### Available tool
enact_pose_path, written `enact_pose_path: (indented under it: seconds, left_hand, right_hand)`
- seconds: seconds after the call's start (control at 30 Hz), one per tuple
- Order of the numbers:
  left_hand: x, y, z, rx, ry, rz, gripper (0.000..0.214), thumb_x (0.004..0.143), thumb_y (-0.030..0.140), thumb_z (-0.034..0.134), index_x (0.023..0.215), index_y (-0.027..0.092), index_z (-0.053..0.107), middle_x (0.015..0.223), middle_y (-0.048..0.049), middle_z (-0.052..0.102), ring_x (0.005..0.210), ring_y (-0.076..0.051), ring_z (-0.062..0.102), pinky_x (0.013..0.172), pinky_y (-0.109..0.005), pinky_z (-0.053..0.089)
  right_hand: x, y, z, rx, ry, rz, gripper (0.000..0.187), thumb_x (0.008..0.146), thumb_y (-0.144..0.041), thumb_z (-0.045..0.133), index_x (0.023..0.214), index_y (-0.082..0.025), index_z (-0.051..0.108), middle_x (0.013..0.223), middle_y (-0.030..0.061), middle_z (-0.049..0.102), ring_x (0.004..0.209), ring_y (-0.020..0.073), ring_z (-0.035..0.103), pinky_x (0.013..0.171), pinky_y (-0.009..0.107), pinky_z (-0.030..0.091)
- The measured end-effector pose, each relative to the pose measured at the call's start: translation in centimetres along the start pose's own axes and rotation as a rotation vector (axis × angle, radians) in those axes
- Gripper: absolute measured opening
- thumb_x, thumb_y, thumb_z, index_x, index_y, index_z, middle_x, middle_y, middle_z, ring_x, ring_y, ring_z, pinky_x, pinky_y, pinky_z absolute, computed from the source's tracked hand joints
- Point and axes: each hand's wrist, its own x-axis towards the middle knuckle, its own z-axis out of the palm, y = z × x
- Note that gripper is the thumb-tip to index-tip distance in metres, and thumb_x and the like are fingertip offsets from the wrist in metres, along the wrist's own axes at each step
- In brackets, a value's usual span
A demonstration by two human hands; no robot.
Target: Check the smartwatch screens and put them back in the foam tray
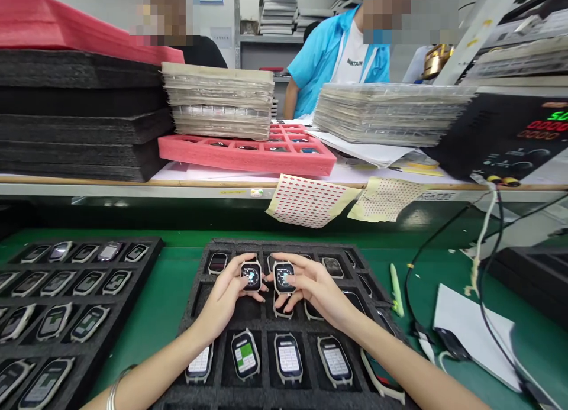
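Note:
My left hand [226, 297] grips a small watch body [251, 275] with a lit screen, held over a black foam tray [204, 291]. My right hand [310, 286] grips a second lit watch body [284, 277] right beside the first, thumb on its screen. Both are held just above the tray's upper rows. The tray's near row holds several more watch bodies [289, 358] with lit screens lying in pockets. Some pockets under my hands are hidden.
A second black foam tray [142, 274] full of watch bodies lies at left on the green mat. A green pen [396, 289], cables [483, 280] and white paper [470, 333] lie at right. A raised shelf carries foam stacks, a pink tray [248, 155] and sticker sheets [306, 202]. Two people stand behind it.

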Motion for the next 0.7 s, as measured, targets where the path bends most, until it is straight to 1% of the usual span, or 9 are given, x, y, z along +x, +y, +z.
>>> enact_pose_path:
  seconds: [0.13, 0.27, 0.37, 0.47, 0.57, 0.63, 0.7]
  left_hand:
    - [-0.04, 0.02, -0.01, 0.015, -0.002, 0.003, 0.038, 0.082, 0.023, 0.049, 0.120, 0.019, 0.049, 0.104, -0.0091, 0.062, 0.087, -0.024, 0.064, 0.069, -0.038, 0.056]
    - [-0.09, 0.16, 0.03, 0.042, -0.028, 0.010, 0.036, 0.083, 0.024, 0.048, 0.119, 0.019, 0.049, 0.101, -0.0081, 0.062, 0.090, -0.024, 0.063, 0.070, -0.038, 0.056]
    - [-0.11, 0.26, 0.14, 0.089, -0.045, 0.027, 0.034, 0.084, 0.024, 0.048, 0.118, 0.019, 0.047, 0.098, -0.0065, 0.061, 0.089, -0.023, 0.063, 0.070, -0.036, 0.056]
    - [-0.05, 0.22, 0.32, 0.175, -0.024, 0.060, 0.038, 0.081, 0.022, 0.055, 0.118, 0.020, 0.045, 0.095, -0.0045, 0.059, 0.083, -0.019, 0.062, 0.067, -0.031, 0.054]
    - [0.02, 0.20, 0.37, 0.307, 0.055, 0.097, 0.044, 0.077, 0.021, 0.062, 0.117, 0.021, 0.044, 0.095, -0.0035, 0.056, 0.075, -0.016, 0.058, 0.058, -0.024, 0.049]
    - [-0.03, 0.35, 0.31, 0.419, 0.091, 0.113, 0.039, 0.078, 0.021, 0.060, 0.114, 0.020, 0.047, 0.094, -0.0035, 0.056, 0.074, -0.016, 0.056, 0.057, -0.024, 0.046]
    - [-0.19, 0.62, 0.24, 0.515, 0.082, 0.125, 0.031, 0.079, 0.019, 0.057, 0.110, 0.019, 0.051, 0.091, -0.0030, 0.056, 0.075, -0.016, 0.055, 0.063, -0.026, 0.046]
  right_hand:
    - [0.03, 0.08, -0.17, 0.022, -0.029, 0.005, 0.053, 0.078, -0.027, 0.064, 0.128, -0.018, 0.049, 0.102, 0.0134, 0.067, 0.064, 0.0241, 0.070, 0.050, 0.029, 0.056]
    - [0.05, 0.22, -0.28, 0.027, -0.054, -0.009, 0.049, 0.080, -0.027, 0.063, 0.126, -0.017, 0.050, 0.101, 0.0140, 0.067, 0.064, 0.0247, 0.070, 0.048, 0.030, 0.056]
    - [-0.05, 0.30, -0.25, -0.002, -0.050, -0.035, 0.048, 0.083, -0.030, 0.063, 0.127, -0.016, 0.049, 0.101, 0.0145, 0.067, 0.064, 0.0242, 0.070, 0.048, 0.029, 0.056]
    - [-0.19, 0.23, -0.08, -0.022, -0.051, -0.058, 0.051, 0.084, -0.030, 0.064, 0.130, -0.018, 0.046, 0.106, 0.0149, 0.064, 0.069, 0.0238, 0.070, 0.051, 0.030, 0.057]
    - [-0.23, 0.05, 0.17, 0.015, -0.096, -0.086, 0.052, 0.085, -0.028, 0.063, 0.133, -0.021, 0.044, 0.111, 0.0129, 0.061, 0.081, 0.0238, 0.068, 0.059, 0.032, 0.058]
    - [-0.16, 0.02, 0.30, 0.025, -0.129, -0.104, 0.047, 0.086, -0.026, 0.063, 0.131, -0.021, 0.047, 0.104, 0.0102, 0.062, 0.082, 0.0226, 0.067, 0.061, 0.030, 0.057]
    - [-0.08, 0.08, 0.34, 0.000, -0.140, -0.117, 0.040, 0.085, -0.024, 0.064, 0.123, -0.018, 0.054, 0.094, 0.0077, 0.064, 0.074, 0.0197, 0.067, 0.060, 0.029, 0.056]
